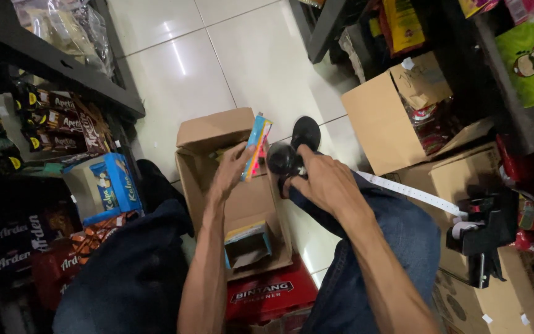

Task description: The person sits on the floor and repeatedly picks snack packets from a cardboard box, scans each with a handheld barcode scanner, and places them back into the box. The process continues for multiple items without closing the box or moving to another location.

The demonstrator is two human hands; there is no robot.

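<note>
Cardboard box [242, 204], flaps open, sits on the tiled floor [230, 55] between the person's knees. Left hand [233, 170] is over the box mouth, fingers closed around a thin flat packet [256, 143] in blue, pink and yellow; packet stands nearly upright, its top edge above the fingertips. Below the left hand, inside the box, lies a small blue-edged carton [248, 242], open end up. Box rests partly on a red crate [273, 297] nearer the body.

Right hand [322, 182] is just right of the packet, knuckles up, fingers curled over a dark rounded object [282, 159]; what that object is, cannot tell. Beyond it, a black shoe [306, 132] on the floor.

Right of the right hand: white paper strip [412, 193] runs to a black label tool [486, 238] lying on a second brown box [458, 179]. Further right, another open carton [384, 120] with red packets. Left of the left hand: blue snack carton [111, 185] and dark shelf [63, 62] with wrapped goods.
</note>
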